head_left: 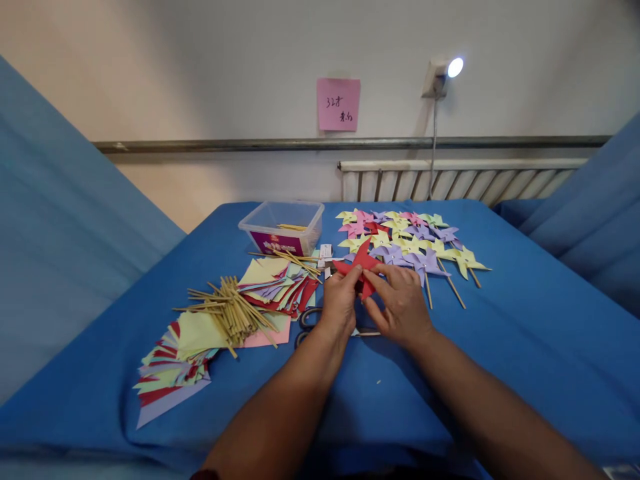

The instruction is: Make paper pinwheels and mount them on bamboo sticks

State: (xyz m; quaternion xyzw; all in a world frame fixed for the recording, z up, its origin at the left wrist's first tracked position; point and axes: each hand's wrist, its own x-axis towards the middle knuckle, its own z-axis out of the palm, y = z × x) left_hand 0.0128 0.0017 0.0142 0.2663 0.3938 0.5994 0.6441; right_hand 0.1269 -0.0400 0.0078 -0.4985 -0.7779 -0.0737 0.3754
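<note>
A red paper pinwheel [364,261] is held up between both hands over the middle of the table. My left hand [341,299] grips it from the left, thumb pressed near its centre. From the right, my right hand [403,301] pinches one of its blades with thumb and fingers. The hands partly cover the lower blades, and no stick shows clearly on this pinwheel. Beneath my left hand, the dark handles of scissors [309,319] stick out. A thin stick [369,334] lies on the cloth just below the hands.
Finished pinwheels [400,241] in several colours lie at the back right. A bundle of wooden sticks [235,310] rests on stacked coloured paper [173,363] at left. Behind stands a clear plastic box [283,227]. Small white boxes [325,253] sit beside it on the blue tablecloth [520,300].
</note>
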